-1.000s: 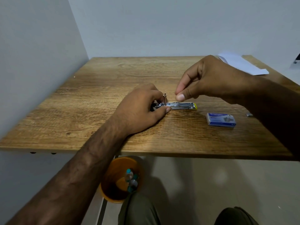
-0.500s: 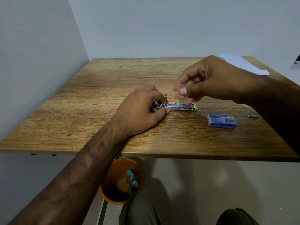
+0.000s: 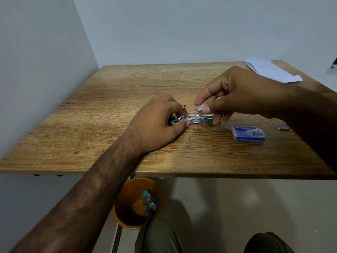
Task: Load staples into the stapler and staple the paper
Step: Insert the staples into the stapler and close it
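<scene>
A small metal stapler (image 3: 197, 119) lies flat in the middle of the wooden table (image 3: 109, 110), its staple channel exposed and its pusher rod sticking up. My left hand (image 3: 158, 123) pins the stapler's rear end to the table. My right hand (image 3: 235, 94) hovers over the front end, pinching a short silver strip of staples (image 3: 200, 107) between thumb and forefinger just above the channel; its lower fingers touch the stapler's tip. A blue staple box (image 3: 249, 134) lies to the right. White paper (image 3: 271, 72) sits at the far right corner.
A loose bit of staples (image 3: 283, 127) lies right of the box. Walls close the table on the left and back. Below the table's front edge stands an orange bin (image 3: 135, 201) with bottles in it, next to my knees.
My right hand has dropped lower and turned the staple strip toward the channel; its lower fingers now rest on the stapler's front. My left hand has stayed put.
</scene>
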### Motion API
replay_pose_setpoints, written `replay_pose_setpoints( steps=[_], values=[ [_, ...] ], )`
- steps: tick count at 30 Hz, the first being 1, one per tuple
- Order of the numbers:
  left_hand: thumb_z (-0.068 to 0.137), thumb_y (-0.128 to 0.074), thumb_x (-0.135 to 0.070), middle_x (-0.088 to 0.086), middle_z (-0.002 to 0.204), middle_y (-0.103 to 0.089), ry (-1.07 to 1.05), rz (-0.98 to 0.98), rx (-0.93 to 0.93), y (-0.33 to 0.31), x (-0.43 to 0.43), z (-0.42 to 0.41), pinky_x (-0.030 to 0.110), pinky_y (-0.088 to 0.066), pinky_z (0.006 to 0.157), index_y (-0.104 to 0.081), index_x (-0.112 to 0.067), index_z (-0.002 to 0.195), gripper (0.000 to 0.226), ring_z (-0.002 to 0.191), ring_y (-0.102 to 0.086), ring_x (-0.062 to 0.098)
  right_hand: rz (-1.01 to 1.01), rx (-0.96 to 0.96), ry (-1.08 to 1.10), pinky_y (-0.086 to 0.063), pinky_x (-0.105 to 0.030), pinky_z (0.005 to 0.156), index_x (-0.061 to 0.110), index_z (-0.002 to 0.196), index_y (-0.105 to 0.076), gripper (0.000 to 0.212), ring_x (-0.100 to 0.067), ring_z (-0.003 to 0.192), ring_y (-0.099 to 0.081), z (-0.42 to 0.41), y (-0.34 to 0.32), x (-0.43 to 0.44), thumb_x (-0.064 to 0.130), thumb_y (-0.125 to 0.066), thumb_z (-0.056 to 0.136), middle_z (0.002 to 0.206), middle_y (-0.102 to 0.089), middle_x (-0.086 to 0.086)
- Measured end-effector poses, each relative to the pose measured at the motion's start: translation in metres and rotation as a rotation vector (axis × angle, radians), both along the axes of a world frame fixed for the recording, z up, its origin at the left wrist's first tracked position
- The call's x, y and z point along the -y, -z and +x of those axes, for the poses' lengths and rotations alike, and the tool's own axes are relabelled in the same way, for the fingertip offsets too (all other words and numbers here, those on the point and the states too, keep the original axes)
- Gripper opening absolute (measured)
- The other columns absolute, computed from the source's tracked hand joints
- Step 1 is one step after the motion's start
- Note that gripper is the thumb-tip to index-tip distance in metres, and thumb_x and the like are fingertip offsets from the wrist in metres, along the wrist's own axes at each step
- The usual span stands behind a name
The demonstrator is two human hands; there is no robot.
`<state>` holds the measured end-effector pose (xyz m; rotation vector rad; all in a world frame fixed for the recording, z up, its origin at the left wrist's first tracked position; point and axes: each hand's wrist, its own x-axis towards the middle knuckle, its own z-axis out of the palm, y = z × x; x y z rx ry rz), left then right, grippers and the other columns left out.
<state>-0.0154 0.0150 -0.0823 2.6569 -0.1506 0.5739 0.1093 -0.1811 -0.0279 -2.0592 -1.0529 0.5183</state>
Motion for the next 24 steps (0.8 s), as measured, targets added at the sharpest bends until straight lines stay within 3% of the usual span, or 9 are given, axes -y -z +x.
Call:
replay_pose_setpoints(
  steps=[8, 24],
  values=[
    [0.088, -0.068, -0.044, -0.005, 0.100, -0.064, -0.007, 0.010, 0.002, -0.001, 0.000, -0.001, 0.042, -0.052, 0.084, -0.074, -0.023, 0.102, 0.027, 0.096, -0.059, 0.014, -0.138, 0.252, 0.033, -0.045, -0.012, 0.043, 0.030, 0.087, -0.080, 0.012, -0.007, 0.052, -0.069, -0.008, 0.002, -0.010, 0.018, -0.080, 0.085, 0.077, -0.076, 0.016],
    [0.087, -0.069, -0.045, -0.005, 0.100, -0.064, -0.003, -0.004, 0.010, 0.001, 0.000, -0.001, 0.042, -0.052, 0.083, -0.074, -0.023, 0.098, 0.025, 0.096, -0.059, 0.015, -0.171, 0.068, 0.072, -0.042, -0.017, 0.041, 0.025, 0.087, -0.082, 0.008, -0.005, 0.052, -0.064, -0.008, -0.001, -0.016, 0.018, -0.081, 0.082, 0.078, -0.079, 0.000]
  ],
)
